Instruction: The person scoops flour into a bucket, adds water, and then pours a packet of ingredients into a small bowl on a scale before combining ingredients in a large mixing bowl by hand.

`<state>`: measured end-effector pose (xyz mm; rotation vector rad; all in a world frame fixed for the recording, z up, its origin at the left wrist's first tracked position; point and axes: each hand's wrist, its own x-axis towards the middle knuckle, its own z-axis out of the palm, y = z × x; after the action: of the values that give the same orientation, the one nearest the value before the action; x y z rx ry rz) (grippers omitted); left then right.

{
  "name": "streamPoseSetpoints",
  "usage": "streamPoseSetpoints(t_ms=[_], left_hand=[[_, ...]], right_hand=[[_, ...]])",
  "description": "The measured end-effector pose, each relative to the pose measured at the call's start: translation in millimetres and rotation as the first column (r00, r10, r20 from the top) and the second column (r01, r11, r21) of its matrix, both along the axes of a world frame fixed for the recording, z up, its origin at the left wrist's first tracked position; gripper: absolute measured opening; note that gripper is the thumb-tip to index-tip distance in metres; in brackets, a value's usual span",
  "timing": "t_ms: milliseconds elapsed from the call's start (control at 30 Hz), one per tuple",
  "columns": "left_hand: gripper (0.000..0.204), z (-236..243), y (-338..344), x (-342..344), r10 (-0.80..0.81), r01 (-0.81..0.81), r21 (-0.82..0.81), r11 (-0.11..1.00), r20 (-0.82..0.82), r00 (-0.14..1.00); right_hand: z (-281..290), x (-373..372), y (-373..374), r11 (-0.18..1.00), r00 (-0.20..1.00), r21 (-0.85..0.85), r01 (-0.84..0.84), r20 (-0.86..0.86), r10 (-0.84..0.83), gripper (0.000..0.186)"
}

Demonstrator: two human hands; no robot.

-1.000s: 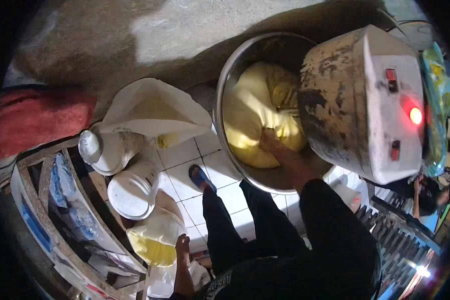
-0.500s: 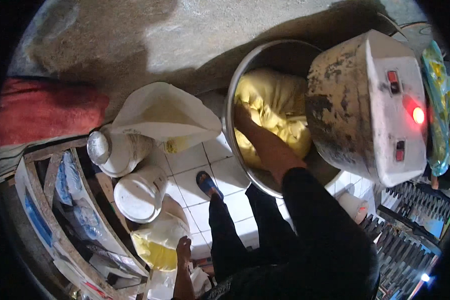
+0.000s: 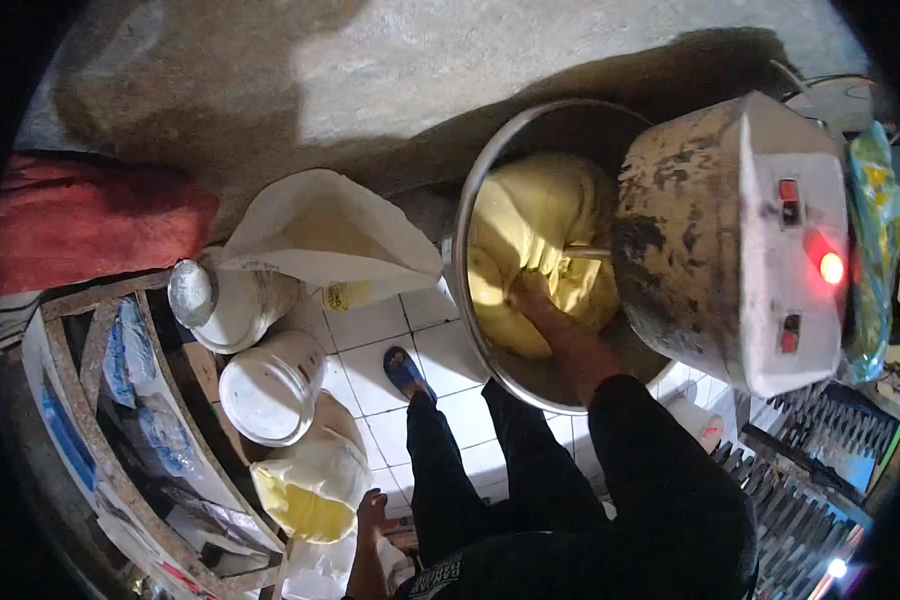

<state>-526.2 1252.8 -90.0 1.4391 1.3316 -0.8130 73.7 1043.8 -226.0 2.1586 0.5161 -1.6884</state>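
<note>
A large mass of pale yellow dough (image 3: pixel 545 200) lies in a round metal mixing bowl (image 3: pixel 463 235). My right hand (image 3: pixel 532 292) is sunk in the dough's near side and closed on it. Folds stretch around the hand, and its fingertips are hidden. Just beyond it, a metal mixer bar (image 3: pixel 587 253) reaches into the dough from under the worn mixer head (image 3: pixel 680 230). My left hand (image 3: pixel 371 510) hangs low beside an open sack with yellow contents (image 3: pixel 305 505). Its fingers are loosely bent, a little apart, with nothing visible in them.
Two red switches and a glowing red lamp (image 3: pixel 831 267) are on the mixer head. Left of the bowl stand an open whitish sack (image 3: pixel 320 215), a lidded white bucket (image 3: pixel 267 400) and a wooden rack (image 3: pixel 155 500). A rough wall (image 3: pixel 370 90) runs behind; white tiles (image 3: pixel 370 330) cover the floor.
My right hand has moved from the dough's left edge rightward and nearer, toward the mixer bar. The dough's folds have changed shape. My left hand stays by the sack.
</note>
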Motion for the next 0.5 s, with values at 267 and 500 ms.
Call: streamPoseSetpoints(t_ms=[267,500], left_hand=[[0.041,-43,11,-16,0.059,-0.077,0.088,0.993,0.187,0.981],[0.043,-39,5,-54,0.181,-0.192,0.072,0.979,0.136,0.974]], right_hand=[[54,-38,104,0.648,0.662,0.451,-0.614,0.741,0.111,0.046],[40,23,139,0.781,0.933,0.593,-0.196,0.359,-0.039,0.031]])
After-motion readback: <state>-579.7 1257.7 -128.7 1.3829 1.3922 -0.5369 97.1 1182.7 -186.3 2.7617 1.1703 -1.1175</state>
